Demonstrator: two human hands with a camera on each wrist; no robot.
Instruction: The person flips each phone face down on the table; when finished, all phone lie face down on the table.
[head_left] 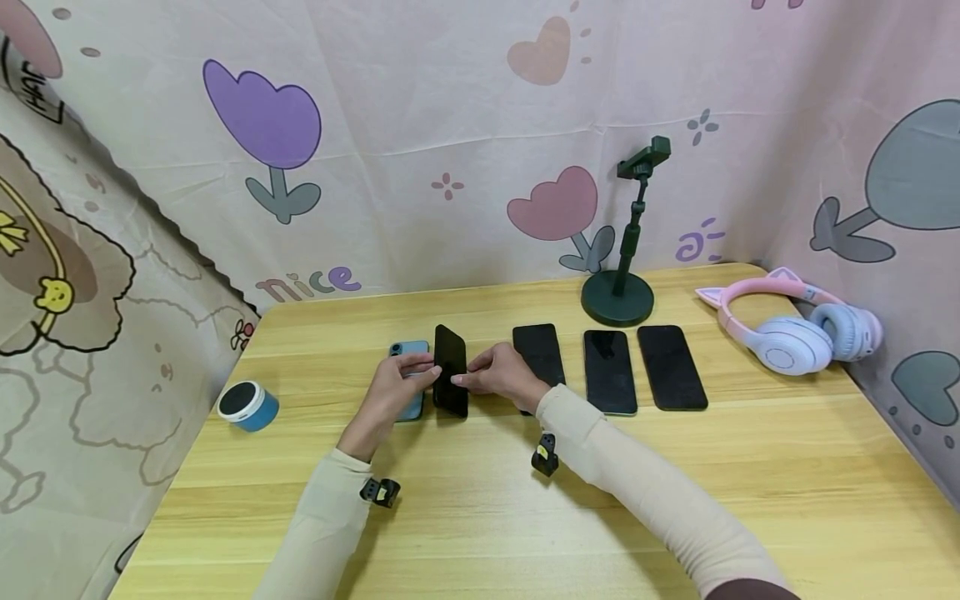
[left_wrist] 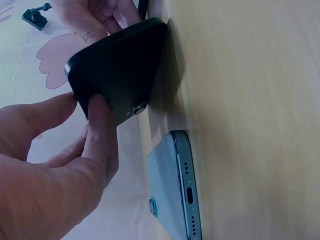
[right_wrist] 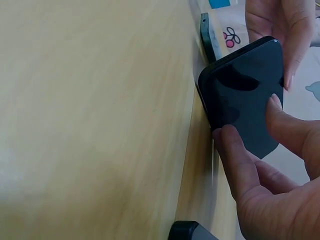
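A black smartphone (head_left: 450,392) is tilted up on its long edge between both hands, its screen facing right. My left hand (head_left: 396,386) holds its upper left edge, with fingers against the back near the camera lens in the left wrist view. On the other side, my right hand (head_left: 504,372) grips it with the thumb on the screen (right_wrist: 240,95) and the fingers at the lower edge. A light blue smartphone (left_wrist: 170,185) lies back up under my left hand, partly covered by it in the head view.
Three dark phones lie screen up to the right: one (head_left: 537,346) partly behind my right hand, a middle one (head_left: 609,372) and a far one (head_left: 672,367). A green phone stand (head_left: 618,298), pink-and-white cat-ear headphones (head_left: 791,343) and a blue jar (head_left: 249,407) also stand on the wooden table (head_left: 480,517).
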